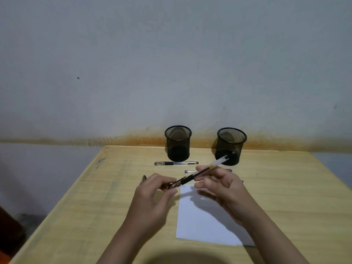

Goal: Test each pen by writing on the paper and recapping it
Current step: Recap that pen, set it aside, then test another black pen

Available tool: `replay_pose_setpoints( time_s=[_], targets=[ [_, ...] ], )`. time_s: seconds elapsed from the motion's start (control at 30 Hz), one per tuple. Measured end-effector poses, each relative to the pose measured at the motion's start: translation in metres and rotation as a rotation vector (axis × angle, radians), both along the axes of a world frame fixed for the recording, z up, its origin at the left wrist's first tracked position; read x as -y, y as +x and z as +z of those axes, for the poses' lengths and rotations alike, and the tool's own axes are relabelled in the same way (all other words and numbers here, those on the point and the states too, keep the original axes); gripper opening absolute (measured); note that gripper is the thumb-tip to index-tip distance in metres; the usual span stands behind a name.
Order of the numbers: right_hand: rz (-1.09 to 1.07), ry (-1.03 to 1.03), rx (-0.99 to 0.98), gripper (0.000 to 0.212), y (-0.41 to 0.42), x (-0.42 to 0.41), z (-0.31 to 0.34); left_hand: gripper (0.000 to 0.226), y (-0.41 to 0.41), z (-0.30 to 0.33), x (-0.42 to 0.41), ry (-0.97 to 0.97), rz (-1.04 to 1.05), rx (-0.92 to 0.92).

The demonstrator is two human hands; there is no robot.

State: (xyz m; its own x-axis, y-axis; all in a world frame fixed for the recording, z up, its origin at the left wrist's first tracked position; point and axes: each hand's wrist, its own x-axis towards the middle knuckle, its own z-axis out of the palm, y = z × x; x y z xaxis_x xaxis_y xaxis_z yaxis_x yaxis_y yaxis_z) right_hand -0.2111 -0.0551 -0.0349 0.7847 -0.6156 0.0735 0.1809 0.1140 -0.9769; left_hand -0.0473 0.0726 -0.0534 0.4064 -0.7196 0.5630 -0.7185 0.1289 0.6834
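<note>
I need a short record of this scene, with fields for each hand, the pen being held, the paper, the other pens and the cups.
left hand: left hand pinches the cap end of the held pen
right hand: right hand grips the barrel of the same pen
held pen: black-grip pen above the table, tilted, clear end toward the right cup
paper: white sheet flat on the wooden table, no marks visible
other pens: one clear pen lying before the left cup; purple-tipped pens partly hidden behind the hands
cups: two black mesh cups near the wall
</note>
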Motion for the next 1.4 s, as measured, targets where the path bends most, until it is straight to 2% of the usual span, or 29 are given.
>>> replay_pose_setpoints(
  time_s=[0.07,0.13,0.47,0.6,1.13,1.23,1.4],
  targets=[
    [-0.126,-0.105,-0.082,0.021,0.006,-0.007,-0.004,0.020,-0.009,-0.003,0.004,0.039,-0.068,0.054],
    [-0.214,-0.207,-0.129,0.007,0.009,-0.011,-0.007,0.016,-0.016,-0.003,0.006,0.102,-0.112,0.077],
    [-0.222,-0.441,0.167,0.013,0.006,-0.019,-0.006,0.010,-0.004,0.021,-0.003,0.196,-0.257,-0.111],
    [-0.234,-0.600,0.260,0.009,0.009,-0.026,-0.005,0.015,0.005,0.028,-0.007,0.195,-0.337,-0.156],
    [-0.407,-0.923,0.341,0.007,0.012,-0.041,-0.009,0.019,0.020,0.035,0.000,0.178,-0.458,-0.153],
    [-0.436,-0.945,0.356,0.009,0.012,-0.041,-0.010,0.029,0.020,0.037,0.004,0.172,-0.469,-0.152],
    [-0.466,-0.942,0.379,0.006,0.012,-0.042,-0.010,0.022,0.018,0.039,0.009,0.168,-0.474,-0.192]
  ],
)
